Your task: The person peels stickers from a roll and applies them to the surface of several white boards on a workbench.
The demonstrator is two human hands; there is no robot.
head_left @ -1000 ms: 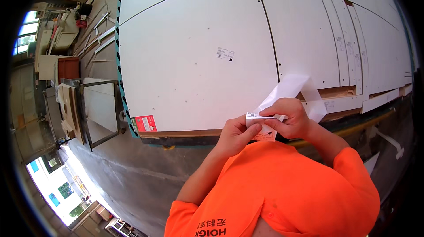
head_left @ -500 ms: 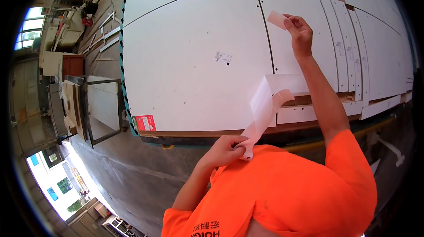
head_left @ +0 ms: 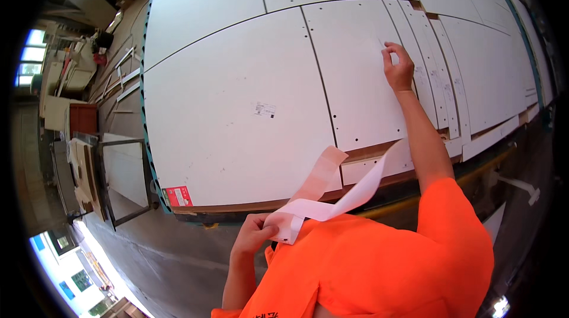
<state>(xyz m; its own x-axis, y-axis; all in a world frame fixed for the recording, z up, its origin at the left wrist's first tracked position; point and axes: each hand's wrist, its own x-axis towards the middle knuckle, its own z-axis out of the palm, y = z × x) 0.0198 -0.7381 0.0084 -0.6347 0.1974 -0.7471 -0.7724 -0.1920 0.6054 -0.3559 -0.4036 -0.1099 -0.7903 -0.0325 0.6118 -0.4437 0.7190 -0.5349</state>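
Observation:
My left hand is closed on a long strip of labels, low at the front edge of the white panels. One pinkish end of the strip stands up over the edge, and a white length curls away to the right. Farther out, my right hand is pinched above a white panel beside several narrow strips. A pale label in its fingertips hardly shows against the white surface. A small printed label lies on the large white panel to the left.
A red sticker marks the large panel's near left corner. Dark gaps separate the cut panels. On the left stand a metal frame cart and a reddish box, with loose white strips on the floor.
My right hand has turned its label nearly edge-on and come lower over the panel. My left hand has moved left and down with the strip, which now spreads and curls differently. The view has shifted.

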